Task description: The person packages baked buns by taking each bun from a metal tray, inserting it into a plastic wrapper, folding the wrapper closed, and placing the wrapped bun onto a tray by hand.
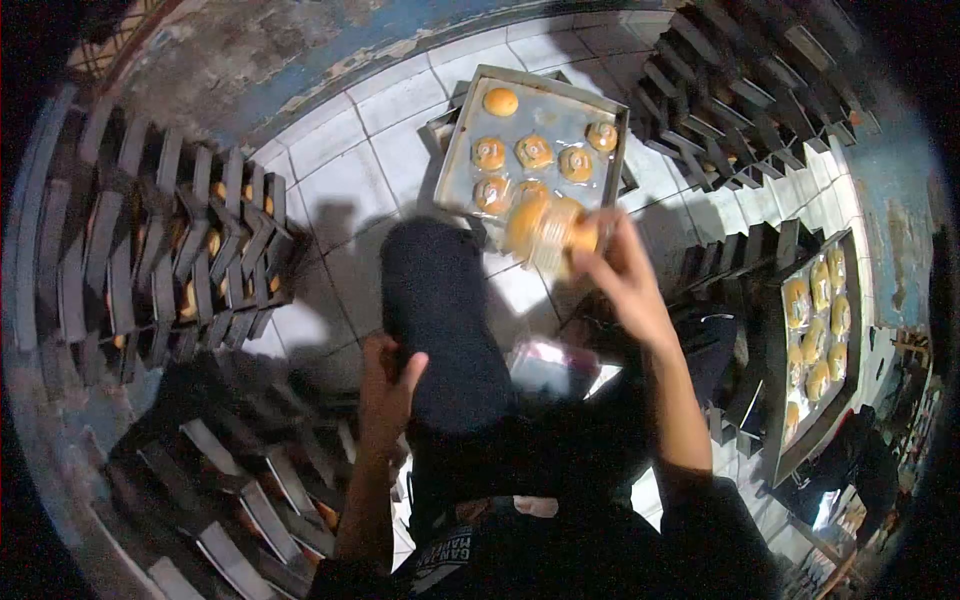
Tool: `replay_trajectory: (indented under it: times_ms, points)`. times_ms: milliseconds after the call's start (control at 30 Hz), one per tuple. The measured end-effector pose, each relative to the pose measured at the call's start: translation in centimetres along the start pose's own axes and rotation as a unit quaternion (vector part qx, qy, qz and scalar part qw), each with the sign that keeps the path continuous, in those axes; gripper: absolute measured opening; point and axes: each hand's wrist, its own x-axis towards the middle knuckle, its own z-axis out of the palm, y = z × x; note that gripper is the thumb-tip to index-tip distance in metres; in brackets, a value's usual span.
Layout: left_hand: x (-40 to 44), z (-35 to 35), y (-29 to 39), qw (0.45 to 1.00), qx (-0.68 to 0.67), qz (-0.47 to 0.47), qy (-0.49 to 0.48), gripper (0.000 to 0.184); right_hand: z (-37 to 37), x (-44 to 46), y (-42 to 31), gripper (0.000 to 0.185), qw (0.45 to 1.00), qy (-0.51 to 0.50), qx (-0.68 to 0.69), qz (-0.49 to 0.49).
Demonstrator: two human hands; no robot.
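Note:
A blurred wrapped bun [541, 232] is in my right hand [622, 272], just above the near edge of a metal tray [532, 118]. In that tray lie several wrapped buns [534, 151], and one bun [501, 101] near the far left corner looks bare. My left hand [390, 378] rests against my dark-clothed knee [435, 320], thumb apart from the fingers, with nothing visible in it; part of the hand is hidden.
Stacks of dark trays [190, 235] rise on the left, with more at the lower left and upper right. On the right stands a tray of several wrapped buns [816, 340]. A clear plastic item [552, 368] lies near my lap. White floor tiles [345, 190] surround the central tray.

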Motion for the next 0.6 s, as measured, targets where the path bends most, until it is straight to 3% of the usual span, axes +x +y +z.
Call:
replay_trajectory:
  times_ms: [33, 67, 100, 167, 233, 300, 333, 400, 433, 467, 500, 533, 567, 600]
  points:
    - [0.2, -0.1, -0.1, 1.000, 0.030, 0.004, 0.006, 0.053, -0.3, 2.9, 0.7, 0.035, 0.994, 0.073, -0.040, -0.067]
    - [0.3, 0.1, 0.3, 0.998, -0.060, 0.011, -0.013, 0.053, -0.8, 5.9, 1.1, 0.037, 0.989, 0.110, -0.018, -0.101]
    - [0.5, 0.1, 0.9, 0.998, -0.059, 0.014, -0.016, 0.053, -1.5, 9.1, 1.6, 0.039, 0.980, 0.146, 0.004, -0.134]
    - [0.6, -0.1, 1.7, 0.997, -0.063, -0.044, -0.028, 0.054, -3.6, 16.2, 4.2, 0.039, 0.970, 0.201, -0.026, -0.134]
    - [0.7, 0.0, 1.1, 0.994, -0.097, -0.037, -0.038, 0.056, -6.4, 22.3, 9.3, 0.054, 0.980, 0.186, -0.034, -0.070]
    - [0.5, 0.0, 0.9, 0.989, -0.134, -0.028, -0.048, 0.057, -10.9, 26.4, 18.4, 0.065, 0.952, 0.207, -0.216, -0.067]
    - [0.3, -0.1, 1.0, 0.993, -0.100, -0.058, -0.036, 0.057, -12.5, 26.6, 21.0, 0.075, 0.978, 0.162, -0.084, 0.103]
    - [0.1, -0.4, 1.3, 0.994, -0.068, -0.087, -0.025, 0.057, -12.0, 21.4, 17.9, 0.076, 0.958, 0.103, 0.106, 0.247]
    - [0.0, -0.1, 1.4, 0.995, -0.072, -0.066, -0.009, 0.054, -10.9, 18.4, 15.6, 0.076, 0.959, 0.103, 0.104, 0.244]
    - [0.0, 0.1, 1.4, 0.996, -0.076, -0.045, 0.007, 0.051, -8.9, 15.3, 12.9, 0.059, 0.912, 0.071, -0.339, 0.221]
    - [0.1, 0.2, 1.3, 0.996, -0.077, -0.046, 0.006, 0.051, -9.6, 13.1, 14.2, 0.049, 0.779, -0.016, -0.623, 0.067]
    - [0.1, 0.0, 1.1, 0.998, -0.063, -0.030, 0.010, 0.047, -10.3, 10.9, 15.3, 0.039, 0.521, 0.007, -0.847, -0.104]
    - [-0.2, -0.3, 1.0, 0.999, -0.047, -0.016, 0.013, 0.042, -9.0, 8.2, 13.0, 0.043, 0.609, -0.005, -0.773, -0.177]
    - [-0.1, -0.2, 1.0, 0.999, -0.045, -0.024, 0.013, 0.042, -7.5, 4.7, 10.4, 0.049, 0.737, -0.015, -0.667, -0.112]
